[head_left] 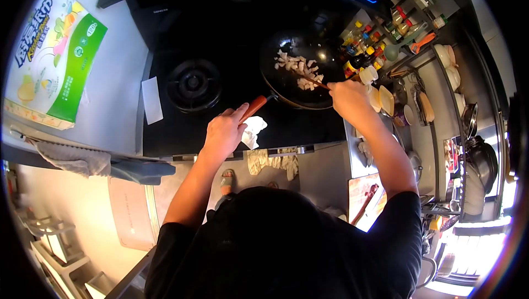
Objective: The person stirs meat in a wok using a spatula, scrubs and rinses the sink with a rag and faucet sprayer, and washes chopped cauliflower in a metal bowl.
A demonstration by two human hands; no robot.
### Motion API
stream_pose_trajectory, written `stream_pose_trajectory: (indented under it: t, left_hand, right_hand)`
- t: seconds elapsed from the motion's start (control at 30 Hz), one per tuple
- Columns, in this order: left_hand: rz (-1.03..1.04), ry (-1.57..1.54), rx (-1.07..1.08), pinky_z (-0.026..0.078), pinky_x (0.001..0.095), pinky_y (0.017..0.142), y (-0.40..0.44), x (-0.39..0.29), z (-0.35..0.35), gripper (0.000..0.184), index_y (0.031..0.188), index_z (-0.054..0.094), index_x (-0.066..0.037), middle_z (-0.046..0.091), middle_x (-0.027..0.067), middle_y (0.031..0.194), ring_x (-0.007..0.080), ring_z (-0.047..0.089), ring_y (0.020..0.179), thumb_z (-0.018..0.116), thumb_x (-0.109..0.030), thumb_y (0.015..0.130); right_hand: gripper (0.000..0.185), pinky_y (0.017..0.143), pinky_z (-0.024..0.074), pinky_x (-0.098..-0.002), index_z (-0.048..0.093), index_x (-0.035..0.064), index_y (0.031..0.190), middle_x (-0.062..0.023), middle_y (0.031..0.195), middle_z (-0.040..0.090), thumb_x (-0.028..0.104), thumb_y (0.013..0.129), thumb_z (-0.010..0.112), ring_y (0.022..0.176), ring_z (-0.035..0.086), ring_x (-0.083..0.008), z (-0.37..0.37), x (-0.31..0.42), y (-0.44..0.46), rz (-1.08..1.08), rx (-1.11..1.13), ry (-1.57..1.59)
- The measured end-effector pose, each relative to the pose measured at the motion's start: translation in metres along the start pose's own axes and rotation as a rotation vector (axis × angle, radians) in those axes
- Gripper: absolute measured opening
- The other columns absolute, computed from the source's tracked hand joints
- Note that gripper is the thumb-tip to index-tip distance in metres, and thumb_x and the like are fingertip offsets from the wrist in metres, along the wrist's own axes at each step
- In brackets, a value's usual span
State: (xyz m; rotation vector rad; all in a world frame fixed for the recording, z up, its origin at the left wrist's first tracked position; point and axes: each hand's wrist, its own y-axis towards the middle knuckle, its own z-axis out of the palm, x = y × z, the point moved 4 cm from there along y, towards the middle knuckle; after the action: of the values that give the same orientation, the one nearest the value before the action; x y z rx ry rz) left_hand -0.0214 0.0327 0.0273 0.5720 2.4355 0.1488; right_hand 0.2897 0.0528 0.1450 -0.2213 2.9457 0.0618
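A dark wok [297, 92] sits on the right side of the black stove, with pale chopped pieces of food [300, 66] spread across its middle. My left hand [225, 129] is wrapped round the wok's reddish-brown handle [254, 108]. At the wok's right edge, my right hand [349, 98] is closed on a thin brown utensil [316, 82], whose far end reaches down among the pieces. Whether it is one stick or a pair of chopsticks cannot be told. Just below the handle lies a crumpled white tissue [253, 132].
An unused burner [194, 85] is left of the wok, beside a white card [152, 101]. Sauce bottles [363, 59] and jars crowd the wok's right side. A rack [432, 106] holds bowls and utensils. A large paper-towel pack [52, 56] hangs at the left.
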Motion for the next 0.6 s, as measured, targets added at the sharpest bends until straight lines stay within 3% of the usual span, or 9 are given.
stream_pose_trajectory:
  t: [0.13, 0.17, 0.27, 0.3, 0.33, 0.4, 0.43, 0.53, 0.6]
  left_hand:
    - [-0.051, -0.014, -0.02, 0.058, 0.0439, 0.077, -0.004, 0.006, 0.001, 0.06, 0.141, 0.059, -0.01, 0.07, 0.014, 0.101, 0.0351, 0.071, 0.084, 0.077, -0.017, 0.084]
    - [-0.051, -0.014, -0.03, 0.059, 0.044, 0.077, -0.004, 0.006, 0.002, 0.06, 0.141, 0.059, -0.01, 0.07, 0.0144, 0.101, 0.0353, 0.071, 0.085, 0.077, -0.017, 0.084]
    - [0.04, 0.006, -0.098, 0.059, 0.0437, 0.076, -0.008, 0.012, 0.007, 0.053, 0.137, 0.059, -0.009, 0.07, 0.017, 0.101, 0.0342, 0.072, 0.085, 0.074, -0.016, 0.087]
    - [-0.084, -0.036, 0.043, 0.059, 0.0428, 0.074, -0.012, 0.015, -0.002, 0.047, 0.131, 0.06, -0.007, 0.071, 0.0167, 0.101, 0.0319, 0.072, 0.084, 0.071, -0.021, 0.088]
    - [-0.159, -0.04, 0.169, 0.058, 0.0453, 0.076, -0.016, 0.021, -0.008, 0.047, 0.14, 0.057, -0.009, 0.071, 0.0205, 0.105, 0.0336, 0.073, 0.087, 0.062, -0.02, 0.095]
    - [-0.111, 0.027, 0.242, 0.059, 0.0443, 0.074, -0.026, 0.038, 0.002, 0.037, 0.128, 0.061, -0.007, 0.071, 0.0176, 0.106, 0.0302, 0.072, 0.088, 0.064, -0.019, 0.093]
    - [-0.033, 0.027, -0.031, 0.059, 0.0439, 0.074, -0.029, 0.031, -0.002, 0.04, 0.126, 0.062, -0.007, 0.07, 0.0165, 0.105, 0.032, 0.072, 0.09, 0.067, -0.021, 0.089]
    - [-0.089, -0.039, -0.012, 0.059, 0.0416, 0.076, -0.023, 0.02, 0.009, 0.053, 0.131, 0.061, -0.005, 0.069, 0.0162, 0.104, 0.0321, 0.071, 0.092, 0.074, -0.025, 0.084]
    - [-0.125, -0.028, 0.017, 0.058, 0.04, 0.079, -0.02, 0.019, 0.017, 0.059, 0.138, 0.058, -0.003, 0.069, 0.0149, 0.108, 0.0299, 0.071, 0.096, 0.073, -0.026, 0.086]
  right_hand:
    - [0.023, 0.073, 0.0567, -0.0488, 0.078, 0.0104, 0.112, -0.0198, 0.081, 0.073, 0.021, 0.095, 0.066, 0.077, 0.072, -0.0376, -0.05, 0.028, -0.018, -0.057, 0.09, -0.035]
    - [0.016, 0.076, 0.058, -0.0501, 0.077, 0.0051, 0.089, -0.0208, 0.081, 0.073, 0.01, 0.089, 0.062, 0.082, 0.073, -0.0401, -0.047, 0.034, -0.016, -0.066, 0.089, -0.003]
    - [0.017, 0.072, 0.0563, -0.0501, 0.077, 0.0052, 0.097, -0.02, 0.077, 0.071, 0.017, 0.094, 0.064, 0.074, 0.072, -0.0393, -0.008, 0.037, 0.01, -0.093, 0.08, -0.158]
    - [0.016, 0.071, 0.0552, -0.0507, 0.072, 0.0027, 0.089, -0.0218, 0.079, 0.07, 0.012, 0.093, 0.06, 0.078, 0.071, -0.0401, -0.005, 0.047, 0.017, -0.137, -0.114, -0.041]
    - [0.017, 0.069, 0.0537, -0.0498, 0.07, 0.002, 0.088, -0.0215, 0.085, 0.07, 0.009, 0.093, 0.055, 0.08, 0.07, -0.0388, -0.023, 0.07, 0.022, -0.15, -0.103, -0.034]
    - [0.022, 0.075, 0.0542, -0.0453, 0.072, 0.004, 0.11, -0.0209, 0.097, 0.072, 0.011, 0.097, 0.055, 0.088, 0.07, -0.0369, -0.004, 0.014, 0.041, 0.002, 0.056, 0.193]
    - [0.029, 0.079, 0.0545, -0.043, 0.073, 0.005, 0.121, -0.0206, 0.104, 0.073, 0.013, 0.099, 0.055, 0.093, 0.07, -0.036, 0.007, -0.014, 0.051, 0.089, 0.122, 0.296]
    - [0.033, 0.094, 0.0525, -0.0427, 0.068, 0.0, 0.129, -0.022, 0.123, 0.071, 0.013, 0.101, 0.058, 0.113, 0.068, -0.0369, 0.013, -0.086, 0.053, -0.017, -0.045, 0.062]
    - [0.041, 0.084, 0.0589, -0.0456, 0.077, 0.0136, 0.122, -0.0254, 0.133, 0.065, 0.044, 0.097, 0.066, 0.112, 0.069, -0.0368, -0.045, -0.012, 0.03, 0.16, 0.063, -0.064]
